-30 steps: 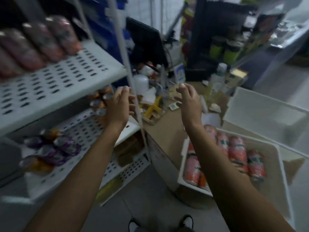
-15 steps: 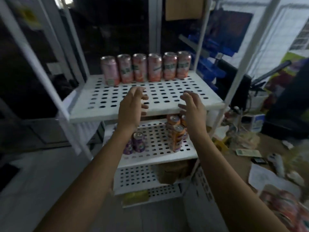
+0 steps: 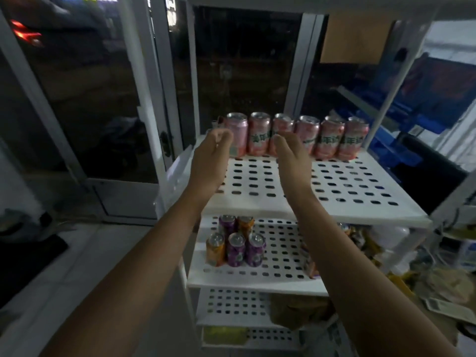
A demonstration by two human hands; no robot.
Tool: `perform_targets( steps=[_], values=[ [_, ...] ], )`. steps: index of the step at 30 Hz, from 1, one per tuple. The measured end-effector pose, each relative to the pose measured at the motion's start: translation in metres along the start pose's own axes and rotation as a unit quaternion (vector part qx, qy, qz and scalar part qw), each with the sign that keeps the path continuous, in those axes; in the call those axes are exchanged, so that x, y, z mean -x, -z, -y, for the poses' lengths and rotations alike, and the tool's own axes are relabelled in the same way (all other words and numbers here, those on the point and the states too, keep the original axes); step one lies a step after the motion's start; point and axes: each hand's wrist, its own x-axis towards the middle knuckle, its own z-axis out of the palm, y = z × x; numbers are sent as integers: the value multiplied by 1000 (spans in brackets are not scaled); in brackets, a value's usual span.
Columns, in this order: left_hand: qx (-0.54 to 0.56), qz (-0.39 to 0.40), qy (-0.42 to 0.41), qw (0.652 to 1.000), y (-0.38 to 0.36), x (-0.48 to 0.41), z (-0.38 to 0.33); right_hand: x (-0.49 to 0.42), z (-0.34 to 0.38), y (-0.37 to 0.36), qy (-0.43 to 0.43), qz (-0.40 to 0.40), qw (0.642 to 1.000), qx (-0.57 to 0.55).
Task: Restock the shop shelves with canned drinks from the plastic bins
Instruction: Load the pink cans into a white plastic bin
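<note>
A row of several pink cans [image 3: 329, 137] stands along the back of the top white perforated shelf [image 3: 334, 186]. My left hand [image 3: 210, 158] reaches over the shelf's left side, fingers loosely curled and empty, just in front of the leftmost pink can [image 3: 238, 130]. My right hand [image 3: 291, 161] is beside it, palm turned inward, fingers relaxed, holding nothing, in front of the third can. Purple and orange cans [image 3: 237, 246] stand in a cluster on the shelf below [image 3: 278, 274]. No plastic bin is in view.
Glass doors with white frames [image 3: 144, 104] stand behind and left of the rack. A cardboard sheet [image 3: 355, 39] hangs at upper right. A blue rack [image 3: 401, 130] and a cluttered counter [image 3: 438, 279] lie to the right. Lower shelves hold packets [image 3: 298, 310].
The view swung left from the counter and bin to the shelf rack. Both empty hands moved forward over the top shelf toward the pink cans.
</note>
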Motion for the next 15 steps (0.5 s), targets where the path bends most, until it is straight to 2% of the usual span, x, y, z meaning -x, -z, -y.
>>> perform_targets(
  steps=[5,8,10,13,15],
  values=[
    [-51,3,-8,999,-5,-58,-3,-63,3,-28,59,5,994,92],
    [-63,11,-14,998,-15,-90,5,-99,-7,-39,113,-4,978,175],
    [-56,15,-8,998,-22,-103,14,-118,-11,-42,140,20,951,274],
    [-83,51,-4,995,-29,-115,26,-142,-13,-41,150,72,882,441],
    [-68,94,3,993,-33,-119,34,-152,-17,-41,148,112,841,508]
  ],
)
